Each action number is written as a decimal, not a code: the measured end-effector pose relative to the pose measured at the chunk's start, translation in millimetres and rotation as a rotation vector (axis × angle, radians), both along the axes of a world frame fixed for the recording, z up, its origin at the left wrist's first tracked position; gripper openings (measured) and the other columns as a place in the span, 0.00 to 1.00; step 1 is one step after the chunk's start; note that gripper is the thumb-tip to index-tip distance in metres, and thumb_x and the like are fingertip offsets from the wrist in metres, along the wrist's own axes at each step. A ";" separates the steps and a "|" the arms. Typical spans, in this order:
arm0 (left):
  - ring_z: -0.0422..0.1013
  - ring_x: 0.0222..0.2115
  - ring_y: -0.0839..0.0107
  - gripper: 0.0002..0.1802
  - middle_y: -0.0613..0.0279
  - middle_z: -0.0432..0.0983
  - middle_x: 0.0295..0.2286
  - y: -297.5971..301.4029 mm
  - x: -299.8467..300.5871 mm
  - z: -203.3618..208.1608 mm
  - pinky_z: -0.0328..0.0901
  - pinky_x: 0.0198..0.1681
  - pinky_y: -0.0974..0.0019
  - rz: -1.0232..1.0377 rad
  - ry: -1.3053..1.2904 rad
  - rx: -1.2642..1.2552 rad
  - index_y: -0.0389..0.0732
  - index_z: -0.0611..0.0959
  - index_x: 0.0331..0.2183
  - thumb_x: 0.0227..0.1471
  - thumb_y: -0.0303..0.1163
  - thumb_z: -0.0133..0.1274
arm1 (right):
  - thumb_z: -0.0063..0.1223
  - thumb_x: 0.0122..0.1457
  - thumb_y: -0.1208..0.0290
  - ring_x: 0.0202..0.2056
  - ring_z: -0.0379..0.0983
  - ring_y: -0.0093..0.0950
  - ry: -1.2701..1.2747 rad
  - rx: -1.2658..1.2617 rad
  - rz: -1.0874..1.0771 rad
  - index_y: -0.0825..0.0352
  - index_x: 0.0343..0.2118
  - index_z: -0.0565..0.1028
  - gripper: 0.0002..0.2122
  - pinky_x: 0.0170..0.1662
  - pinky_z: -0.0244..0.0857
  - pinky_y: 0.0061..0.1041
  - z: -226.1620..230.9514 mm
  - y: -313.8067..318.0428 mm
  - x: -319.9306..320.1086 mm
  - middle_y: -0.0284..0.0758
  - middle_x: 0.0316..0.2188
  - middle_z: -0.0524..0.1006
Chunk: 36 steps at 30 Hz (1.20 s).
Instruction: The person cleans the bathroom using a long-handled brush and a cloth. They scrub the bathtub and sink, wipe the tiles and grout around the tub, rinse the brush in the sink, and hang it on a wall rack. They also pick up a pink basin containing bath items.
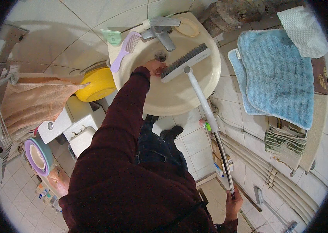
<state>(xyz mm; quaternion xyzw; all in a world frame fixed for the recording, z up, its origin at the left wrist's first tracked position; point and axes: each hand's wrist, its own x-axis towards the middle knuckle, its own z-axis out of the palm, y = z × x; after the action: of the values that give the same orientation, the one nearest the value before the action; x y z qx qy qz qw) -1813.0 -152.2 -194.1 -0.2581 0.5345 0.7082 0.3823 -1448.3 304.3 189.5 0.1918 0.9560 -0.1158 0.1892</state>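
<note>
A long-handled scrub brush lies slanting over the cream washbasin (154,106), its white head (187,64) with grey bristles inside the bowl. My right hand (233,204), low on the right, is closed round the end of the brush's handle (207,108). Down in the bowl, my left hand (155,68) is beside the left end of the brush head, just below the drain (160,56). Its fingers are partly stretched and it seems to hold nothing; whether the fingertips touch the brush is unclear. Above the bowl stands a grey faucet (164,33).
A lilac comb (126,51) and a green soap packet (112,37) lie on the basin's left rim. At left are a yellow basin (97,86) and an orange towel (36,101). Blue towels (274,73) hang at right, above beige pipes (266,167) along the wall.
</note>
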 end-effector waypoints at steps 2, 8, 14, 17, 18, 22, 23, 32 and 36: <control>0.66 0.24 0.77 0.13 0.68 0.71 0.24 -2.1 1.2 -2.5 0.63 0.30 0.69 0.060 -0.069 0.097 0.41 0.79 0.33 0.53 0.39 0.47 | 0.56 0.48 0.74 0.23 0.68 0.21 -0.008 0.017 -0.010 0.65 0.42 0.73 0.15 0.29 0.64 0.20 -0.7 2.0 4.0 0.35 0.26 0.76; 0.68 0.25 0.77 0.12 0.68 0.74 0.28 -3.9 2.4 -2.6 0.65 0.30 0.70 -0.132 0.127 -0.016 0.40 0.79 0.37 0.50 0.32 0.52 | 0.57 0.47 0.75 0.24 0.68 0.20 -0.013 -0.060 -0.151 0.67 0.42 0.73 0.16 0.29 0.63 0.19 -1.6 2.5 14.9 0.36 0.26 0.76; 0.69 0.26 0.77 0.11 0.70 0.74 0.24 2.6 -4.4 -0.6 0.65 0.29 0.73 -0.079 0.350 -0.356 0.41 0.79 0.38 0.50 0.31 0.51 | 0.57 0.47 0.76 0.22 0.64 0.18 0.014 -0.042 -0.066 0.67 0.42 0.73 0.16 0.26 0.61 0.18 6.1 4.2 18.8 0.33 0.21 0.72; 0.70 0.30 0.76 0.10 0.69 0.74 0.26 -6.8 -10.4 -7.7 0.66 0.32 0.75 -0.613 0.664 -0.917 0.40 0.78 0.37 0.50 0.29 0.50 | 0.56 0.48 0.76 0.18 0.59 0.17 0.069 -0.078 0.012 0.65 0.43 0.73 0.16 0.22 0.56 0.19 9.7 7.5 23.9 0.29 0.15 0.66; 0.69 0.26 0.75 0.07 0.67 0.73 0.24 -14.2 -14.8 -10.2 0.63 0.28 0.74 -0.444 0.577 -0.559 0.40 0.78 0.33 0.50 0.30 0.49 | 0.56 0.47 0.77 0.19 0.59 0.18 0.053 -0.053 0.026 0.64 0.43 0.73 0.17 0.22 0.57 0.19 10.3 8.5 26.3 0.30 0.16 0.66; 0.68 0.20 0.74 0.08 0.65 0.72 0.20 -14.8 -20.9 -17.6 0.60 0.23 0.73 0.479 0.249 0.098 0.40 0.78 0.26 0.51 0.31 0.47 | 0.57 0.47 0.76 0.19 0.60 0.19 0.073 0.006 0.062 0.63 0.43 0.72 0.17 0.23 0.58 0.20 8.5 11.0 35.0 0.30 0.17 0.67; 0.68 0.21 0.74 0.07 0.65 0.72 0.21 -8.9 -19.7 -17.2 0.61 0.24 0.74 0.748 0.119 0.090 0.40 0.78 0.27 0.51 0.31 0.46 | 0.57 0.47 0.75 0.19 0.60 0.19 0.069 0.014 0.065 0.63 0.43 0.72 0.17 0.23 0.58 0.20 7.5 11.3 36.6 0.30 0.17 0.67; 0.68 0.39 0.62 0.16 0.50 0.70 0.36 -1.2 -27.6 -0.9 0.65 0.47 0.63 -0.235 1.005 -0.362 0.30 0.71 0.39 0.56 0.33 0.39 | 0.57 0.48 0.74 0.20 0.63 0.20 -0.058 0.070 -0.010 0.64 0.44 0.72 0.17 0.24 0.59 0.19 2.1 14.7 40.6 0.31 0.20 0.70; 0.67 0.39 0.47 0.11 0.39 0.66 0.37 11.0 -40.5 -10.0 0.63 0.46 0.44 -0.006 0.808 0.004 0.30 0.66 0.36 0.54 0.28 0.38 | 0.57 0.48 0.73 0.23 0.65 0.19 0.009 -0.020 -0.027 0.65 0.44 0.72 0.17 0.26 0.61 0.18 -0.6 14.4 42.9 0.32 0.23 0.72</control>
<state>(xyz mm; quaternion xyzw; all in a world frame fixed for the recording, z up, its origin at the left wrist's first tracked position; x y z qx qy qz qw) -1853.5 -141.1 -204.1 0.0432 0.6412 0.7525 0.1440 -1405.4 318.7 189.0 0.2023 0.9529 -0.1289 0.1855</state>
